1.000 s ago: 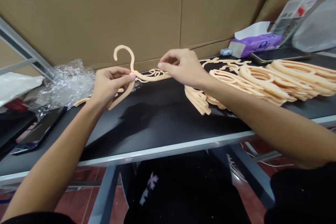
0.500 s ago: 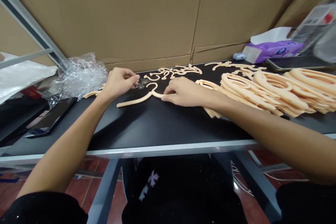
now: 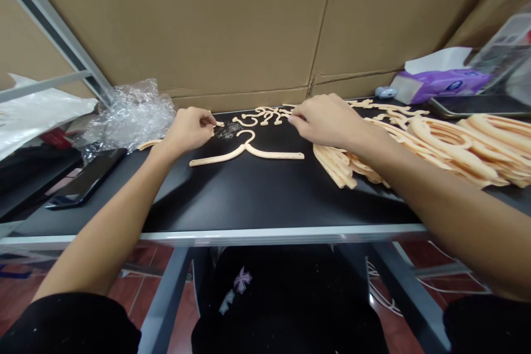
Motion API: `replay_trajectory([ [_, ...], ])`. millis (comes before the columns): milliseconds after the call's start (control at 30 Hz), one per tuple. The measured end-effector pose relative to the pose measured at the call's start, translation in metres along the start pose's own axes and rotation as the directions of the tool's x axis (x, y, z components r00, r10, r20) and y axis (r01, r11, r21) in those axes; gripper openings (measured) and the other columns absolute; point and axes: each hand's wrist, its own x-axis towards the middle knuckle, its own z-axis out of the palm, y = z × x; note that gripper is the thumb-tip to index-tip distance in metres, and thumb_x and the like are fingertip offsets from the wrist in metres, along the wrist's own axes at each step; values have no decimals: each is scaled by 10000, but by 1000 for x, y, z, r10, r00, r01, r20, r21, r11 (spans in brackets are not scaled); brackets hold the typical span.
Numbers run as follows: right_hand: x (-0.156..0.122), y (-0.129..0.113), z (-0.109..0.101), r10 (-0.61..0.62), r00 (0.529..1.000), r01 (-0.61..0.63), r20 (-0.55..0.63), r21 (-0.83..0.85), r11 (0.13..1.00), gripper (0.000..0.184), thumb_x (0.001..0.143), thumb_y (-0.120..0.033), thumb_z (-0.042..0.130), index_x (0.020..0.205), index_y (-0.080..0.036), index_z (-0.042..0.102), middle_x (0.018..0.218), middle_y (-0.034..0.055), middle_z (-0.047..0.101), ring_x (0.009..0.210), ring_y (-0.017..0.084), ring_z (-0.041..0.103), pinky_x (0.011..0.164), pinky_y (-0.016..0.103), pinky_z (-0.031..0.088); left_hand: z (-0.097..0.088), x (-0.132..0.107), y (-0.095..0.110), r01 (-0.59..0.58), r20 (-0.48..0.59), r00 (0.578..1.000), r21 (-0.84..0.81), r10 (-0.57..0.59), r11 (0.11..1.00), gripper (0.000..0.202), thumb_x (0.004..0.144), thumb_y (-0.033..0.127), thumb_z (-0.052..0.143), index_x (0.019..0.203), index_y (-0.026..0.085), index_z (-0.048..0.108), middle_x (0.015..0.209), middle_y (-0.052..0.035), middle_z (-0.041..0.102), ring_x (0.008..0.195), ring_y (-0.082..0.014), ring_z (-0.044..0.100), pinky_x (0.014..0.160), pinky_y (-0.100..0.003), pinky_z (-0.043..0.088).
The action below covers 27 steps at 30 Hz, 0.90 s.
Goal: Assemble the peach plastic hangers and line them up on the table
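A beige clothes hanger [image 3: 246, 146] lies flat on the black tabletop between my hands, hook upward and its two arms spread to the sides. Behind it on the left, my left hand [image 3: 191, 130] is closed in a pinch, with a small beige piece [image 3: 218, 124] at its fingertips. My right hand [image 3: 326, 119] is over the right end of a heap of loose beige hooks [image 3: 265, 115], fingers curled and thumb beside the hooks. Whatever its fingertips hold, if anything, is hidden. Tiny clear bits [image 3: 232, 133] are scattered beside my left fingertips.
Stacks of beige hanger parts [image 3: 452, 146] fill the right side, partly behind my right forearm. At the back right are a purple tissue pack [image 3: 448, 82] and a dark tablet-like slab [image 3: 477, 105]. Crumpled clear plastic [image 3: 133, 113] and a phone [image 3: 87, 178] lie left. Cardboard [image 3: 249, 22] stands behind.
My right hand has let go of the hanger's right arm and moved up and right to the hooks. That arm is now fully visible. My left hand stays near the same spot.
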Motion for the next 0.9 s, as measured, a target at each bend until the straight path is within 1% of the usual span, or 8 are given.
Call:
replay_trajectory([
  [133, 4, 16, 5, 19, 999, -15, 36, -103, 995, 339, 968, -219, 458, 893, -167, 785, 849, 144, 757, 792, 252, 662, 774, 395, 476, 11, -11, 25, -184, 54, 981, -46, 187, 982, 295, 834, 259, 600, 1000, 197, 836, 953, -81, 827, 880, -255, 753, 885, -372, 591],
  [267, 6, 23, 9, 26, 998, -16, 64, -144, 989, 356, 944, -203, 478, 1017, -174, 825, 935, 144, 796, 770, 238, 657, 720, 370, 477, 20, -22, 50, -427, 155, 886, -97, 437, 899, 415, 964, 309, 512, 1242, 154, 778, 1232, -133, 781, 1154, -294, 714, 1074, -460, 538],
  [367, 7, 24, 8, 59, 994, -46, 90, -147, 988, 398, 929, -178, 494, 1146, -172, 828, 1046, 151, 809, 845, 266, 687, 733, 379, 480, 25, -26, 58, -486, 208, 837, -141, 505, 863, 422, 1013, 318, 460, 1219, 137, 780, 1257, -161, 757, 1212, -296, 684, 1122, -476, 508],
  [500, 6, 27, 1, 74, 995, -67, 61, -109, 992, 405, 932, -199, 508, 1185, -185, 824, 1063, 148, 808, 899, 289, 699, 769, 397, 491, 24, -24, 52, -474, 225, 843, -119, 488, 873, 425, 1022, 311, 438, 1203, 150, 787, 1257, -156, 756, 1202, -294, 687, 1116, -476, 513],
  [633, 3, 28, -7, 86, 996, -85, 19, -41, 996, 383, 960, -229, 503, 1165, -188, 823, 1071, 159, 792, 945, 320, 707, 847, 447, 498, 16, -16, 36, -357, 168, 919, -26, 357, 934, 451, 992, 260, 430, 1266, 153, 772, 1273, -147, 770, 1188, -314, 701, 1078, -482, 534],
  [733, 1, 27, -10, 98, 995, -97, 30, -29, 995, 374, 959, -216, 520, 1180, -197, 822, 1092, 152, 794, 975, 322, 708, 866, 452, 507, 9, -13, 27, -228, 165, 962, 34, 219, 973, 393, 925, 243, 501, 1144, 191, 822, 1060, -95, 825, 949, -285, 750, 973, -431, 573],
  [800, 0, 27, -12, 116, 992, -113, 56, -40, 993, 386, 951, -196, 530, 1212, -197, 814, 1130, 152, 796, 1009, 331, 715, 880, 458, 516, 6, -13, 27, -168, 186, 970, 42, 158, 985, 366, 886, 250, 542, 1096, 210, 838, 889, -64, 815, 796, -259, 731, 902, -406, 582],
  [900, -1, 27, -15, 128, 987, -123, 100, -62, 991, 434, 934, -170, 530, 1281, -181, 789, 1219, 166, 781, 1080, 362, 722, 906, 475, 523, 3, -16, 35, -189, 254, 950, 3, 182, 982, 386, 893, 305, 542, 1121, 188, 830, 918, -74, 812, 795, -260, 721, 865, -404, 576],
])
